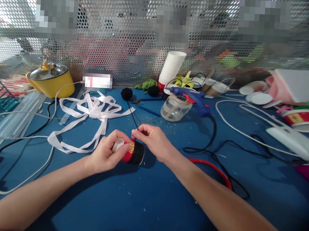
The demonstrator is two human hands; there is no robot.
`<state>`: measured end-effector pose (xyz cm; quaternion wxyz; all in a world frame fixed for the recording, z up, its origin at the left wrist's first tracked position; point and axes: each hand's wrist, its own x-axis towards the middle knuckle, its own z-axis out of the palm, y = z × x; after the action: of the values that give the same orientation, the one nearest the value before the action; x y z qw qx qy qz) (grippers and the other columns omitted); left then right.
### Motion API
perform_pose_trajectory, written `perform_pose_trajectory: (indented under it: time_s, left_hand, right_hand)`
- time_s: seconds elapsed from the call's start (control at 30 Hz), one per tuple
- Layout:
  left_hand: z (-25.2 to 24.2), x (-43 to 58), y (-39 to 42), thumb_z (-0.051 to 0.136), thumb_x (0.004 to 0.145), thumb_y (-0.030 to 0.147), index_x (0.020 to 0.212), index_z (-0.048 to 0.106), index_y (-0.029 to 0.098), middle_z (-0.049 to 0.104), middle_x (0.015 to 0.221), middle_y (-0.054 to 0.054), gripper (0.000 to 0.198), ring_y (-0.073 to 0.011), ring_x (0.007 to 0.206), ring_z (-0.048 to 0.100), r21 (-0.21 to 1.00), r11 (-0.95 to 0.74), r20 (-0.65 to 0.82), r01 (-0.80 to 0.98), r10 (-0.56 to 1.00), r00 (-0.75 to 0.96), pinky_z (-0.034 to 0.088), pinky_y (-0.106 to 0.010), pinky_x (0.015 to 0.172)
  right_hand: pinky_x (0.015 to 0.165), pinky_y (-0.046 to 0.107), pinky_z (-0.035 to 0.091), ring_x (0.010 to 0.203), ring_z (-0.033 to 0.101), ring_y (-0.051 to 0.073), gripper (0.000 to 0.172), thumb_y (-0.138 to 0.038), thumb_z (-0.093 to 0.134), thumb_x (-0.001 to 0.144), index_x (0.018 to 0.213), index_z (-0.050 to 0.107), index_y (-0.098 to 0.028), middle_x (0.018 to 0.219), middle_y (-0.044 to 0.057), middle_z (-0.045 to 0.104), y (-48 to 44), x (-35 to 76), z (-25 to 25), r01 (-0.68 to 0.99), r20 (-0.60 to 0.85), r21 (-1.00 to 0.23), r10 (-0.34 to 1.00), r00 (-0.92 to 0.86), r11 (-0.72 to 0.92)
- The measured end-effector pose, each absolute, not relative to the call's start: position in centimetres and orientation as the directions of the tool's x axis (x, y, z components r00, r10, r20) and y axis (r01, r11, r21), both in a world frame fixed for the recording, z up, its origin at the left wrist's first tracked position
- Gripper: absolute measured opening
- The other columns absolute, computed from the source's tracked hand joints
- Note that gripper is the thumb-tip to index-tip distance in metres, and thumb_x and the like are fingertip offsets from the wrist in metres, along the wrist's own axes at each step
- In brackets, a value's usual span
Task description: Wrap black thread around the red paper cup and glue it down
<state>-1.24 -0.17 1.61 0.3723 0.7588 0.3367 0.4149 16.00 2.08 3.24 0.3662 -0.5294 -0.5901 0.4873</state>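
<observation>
My left hand point(109, 151) is wrapped round a red paper cup point(126, 157) with gold lettering, tilted on its side just above the blue table. Black yarn point(138, 153) covers the end of the cup that points right. With thumb and fingers pinched, my right hand point(150, 138) grips a strand of black yarn point(134, 116) at the cup's upper edge. That strand runs back to a black yarn ball point(126, 93) on the table.
White ribbon point(94, 108) lies loosely coiled at left, near a yellow pot point(52, 81). Behind my hands are pliers point(146, 109), a clear plastic cup point(174, 109) with a blue glue gun point(194, 97) across it, and stacked paper cups point(172, 67). Cables cross the right side.
</observation>
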Motion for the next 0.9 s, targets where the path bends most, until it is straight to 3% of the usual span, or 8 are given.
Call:
perform_pose_trajectory:
  time_s: [0.13,0.33,0.6,0.77,0.9]
  left_hand:
    - [1.8,-1.26,-0.17,0.048,0.085,0.022,0.088,0.049,0.016,0.051,0.058,0.003,0.006,-0.0073,0.046,0.041,0.808,-0.551,0.431,0.211,0.796,0.425,0.034,-0.019,0.045]
    - [1.79,-1.18,-0.19,0.048,0.085,0.02,0.087,0.049,0.016,0.046,0.054,0.005,0.004,-0.0061,0.043,0.038,0.768,-0.613,0.505,0.185,0.758,0.413,0.031,-0.018,0.043]
    - [1.49,-1.23,-0.29,0.049,0.085,0.019,0.088,0.049,0.016,0.046,0.057,0.004,0.004,-0.0062,0.045,0.037,0.8,-0.581,0.491,0.146,0.776,0.396,0.031,-0.018,0.043]
    - [1.24,-1.18,-0.29,0.051,0.085,0.025,0.087,0.052,0.017,0.049,0.059,0.003,0.009,-0.0064,0.047,0.038,0.887,-0.458,0.416,0.053,0.845,0.337,0.031,-0.018,0.045]
    - [1.27,-1.16,0.28,0.057,0.082,0.033,0.085,0.054,0.017,0.055,0.068,0.002,0.016,-0.0062,0.051,0.044,0.957,-0.273,0.288,-0.095,0.934,0.21,0.037,-0.017,0.047]
  right_hand:
    - [0.052,0.025,0.032,0.053,0.042,0.01,0.031,-0.047,0.061,0.07,0.063,0.054,-0.018,0.059,-0.002,0.054,2.02,15.98,3.2,0.275,-0.093,-0.961,0.979,-0.183,-0.04]
    - [0.045,0.023,0.023,0.045,0.031,0.008,0.033,-0.049,0.06,0.07,0.061,0.048,-0.019,0.049,-0.007,0.04,1.97,16.01,3.02,0.312,-0.128,-0.948,0.974,-0.184,-0.066]
    - [0.047,0.023,0.027,0.048,0.035,0.008,0.033,-0.048,0.06,0.069,0.062,0.049,-0.018,0.052,-0.006,0.043,1.78,15.82,2.91,0.268,-0.126,-0.961,0.971,-0.202,-0.069]
    - [0.048,0.023,0.028,0.049,0.038,0.009,0.032,-0.047,0.061,0.071,0.062,0.051,-0.018,0.054,-0.005,0.046,1.8,15.75,2.85,0.234,-0.157,-0.966,0.967,-0.202,-0.108]
    - [0.057,0.024,0.038,0.065,0.052,0.012,0.032,-0.043,0.047,0.084,0.077,0.06,-0.015,0.074,0.004,0.061,2.44,16.17,2.94,0.194,-0.18,-0.97,0.968,-0.172,-0.145]
